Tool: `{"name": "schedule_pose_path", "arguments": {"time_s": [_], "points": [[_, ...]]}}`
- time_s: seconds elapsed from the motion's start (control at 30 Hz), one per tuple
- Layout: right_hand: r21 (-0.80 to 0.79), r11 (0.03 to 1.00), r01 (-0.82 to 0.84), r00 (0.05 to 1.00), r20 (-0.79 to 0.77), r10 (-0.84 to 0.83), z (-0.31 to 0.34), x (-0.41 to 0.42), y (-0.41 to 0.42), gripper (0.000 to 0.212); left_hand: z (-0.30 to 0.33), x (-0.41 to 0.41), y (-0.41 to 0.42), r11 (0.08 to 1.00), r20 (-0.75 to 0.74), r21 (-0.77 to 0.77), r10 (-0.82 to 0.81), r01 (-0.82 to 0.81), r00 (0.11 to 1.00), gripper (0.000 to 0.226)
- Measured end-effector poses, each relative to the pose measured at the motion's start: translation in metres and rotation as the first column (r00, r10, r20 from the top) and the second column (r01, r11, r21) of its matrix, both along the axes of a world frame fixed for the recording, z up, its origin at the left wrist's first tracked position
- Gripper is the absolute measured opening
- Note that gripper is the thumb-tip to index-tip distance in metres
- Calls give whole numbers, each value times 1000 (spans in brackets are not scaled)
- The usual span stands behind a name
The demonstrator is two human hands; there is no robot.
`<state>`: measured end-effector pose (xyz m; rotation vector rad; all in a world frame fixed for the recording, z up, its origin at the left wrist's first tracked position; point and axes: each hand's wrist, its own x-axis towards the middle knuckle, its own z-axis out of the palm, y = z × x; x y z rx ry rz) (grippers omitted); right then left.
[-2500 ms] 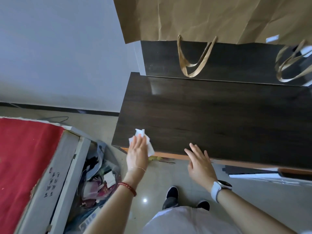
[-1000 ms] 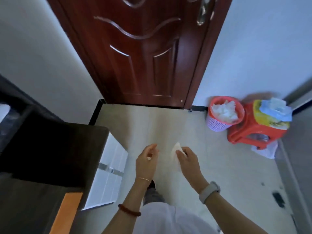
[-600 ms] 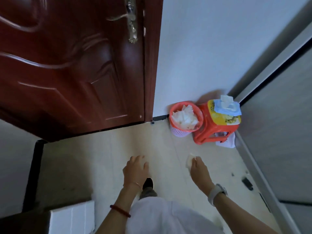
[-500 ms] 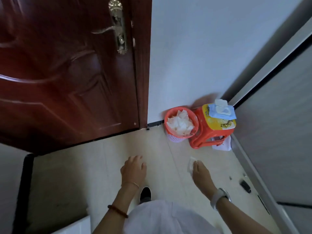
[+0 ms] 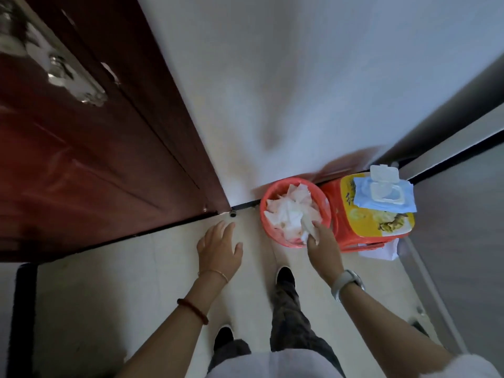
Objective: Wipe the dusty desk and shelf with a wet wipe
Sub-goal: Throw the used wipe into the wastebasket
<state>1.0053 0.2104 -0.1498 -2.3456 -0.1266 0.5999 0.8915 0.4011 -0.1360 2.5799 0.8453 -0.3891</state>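
Note:
My right hand (image 5: pixel 323 245) pinches a crumpled white wet wipe (image 5: pixel 308 227) over the near rim of a small red waste basket (image 5: pixel 266 226) that is full of used white wipes. My left hand (image 5: pixel 218 248) hangs over the floor to the left of the basket, fingers spread and holding nothing. A blue pack of wet wipes (image 5: pixel 384 193) with its white lid flipped up lies on a red plastic stool (image 5: pixel 362 216) right of the basket. The desk and shelf are out of sight.
A dark red wooden door (image 5: pixel 81 159) fills the left side, a white wall stands straight ahead, and a grey sliding panel (image 5: pixel 463 214) runs along the right. My two shoes (image 5: pixel 285 276) stand on the pale tiled floor (image 5: pixel 122 282). A white scrap (image 5: pixel 381 251) lies under the stool.
I turned away from the dark desk and walked to the corner by the door. The wipe passed from my left hand to my right, which now reaches over the basket.

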Motion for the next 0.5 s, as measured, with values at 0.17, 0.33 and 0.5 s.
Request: {"name": "schedule_pose_path", "arguments": {"time_s": [0.17, 0.33, 0.5], "points": [[-178, 916, -360, 928, -171, 332, -69, 84, 8, 66, -43, 58, -6, 993, -148, -60, 97, -106, 984, 58], [-324, 791, -519, 848, -75, 525, -55, 111, 26, 53, -23, 76, -9, 973, -167, -67, 205, -219, 964, 57], [-279, 725, -630, 723, 129, 678, 11, 90, 67, 34, 26, 54, 2, 927, -47, -36, 373, -374, 927, 52]]}}
